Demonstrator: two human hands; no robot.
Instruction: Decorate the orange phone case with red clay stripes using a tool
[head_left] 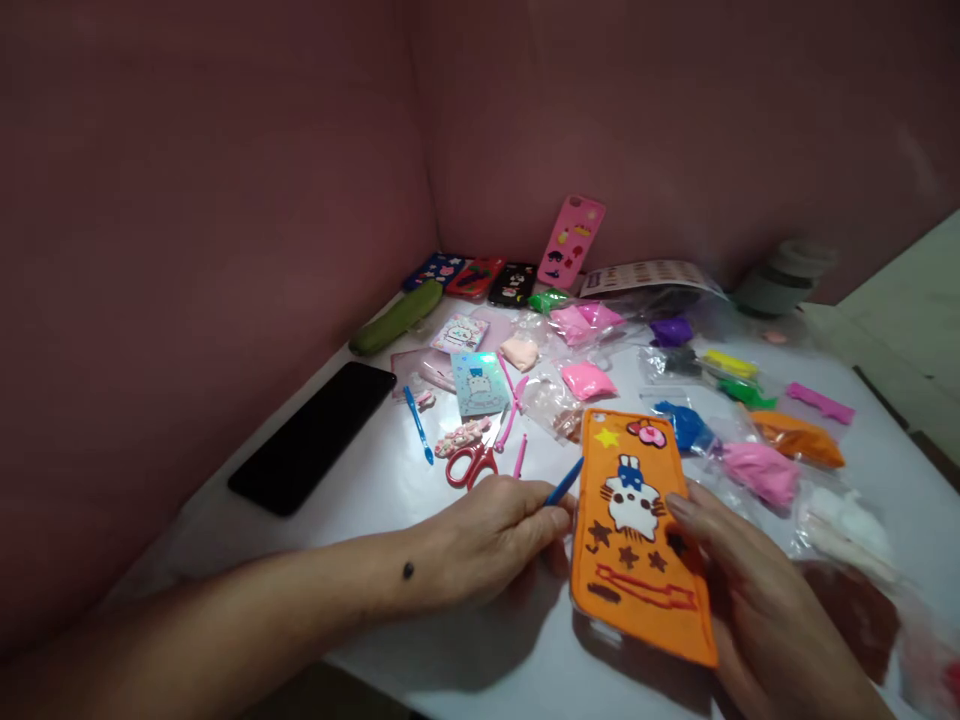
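My right hand (757, 590) grips the right edge of a phone case (637, 590) covered in orange clay, thumb on its face. The case is tilted toward me and bears a white cat face with a blue bow, a yellow star, a pink and red shape, several brown stars and a red outline. In a pinch, my left hand (502, 535) holds a slim blue clay modelling tool (564, 482), its tip by the case's left edge. Some left fingers are hidden below. Red-handled scissors (474, 466) and a lighter blue tool (418, 425) lie beyond that hand.
A black phone (315, 435) lies at the left, with a green cucumber-like thing (397, 318) behind it. Decorated cases, one pink case (571, 240) upright, stand along the pink wall. Bagged clay, including an orange lump (799, 438), spreads over the right. A blurred jar (784, 278) stands behind.
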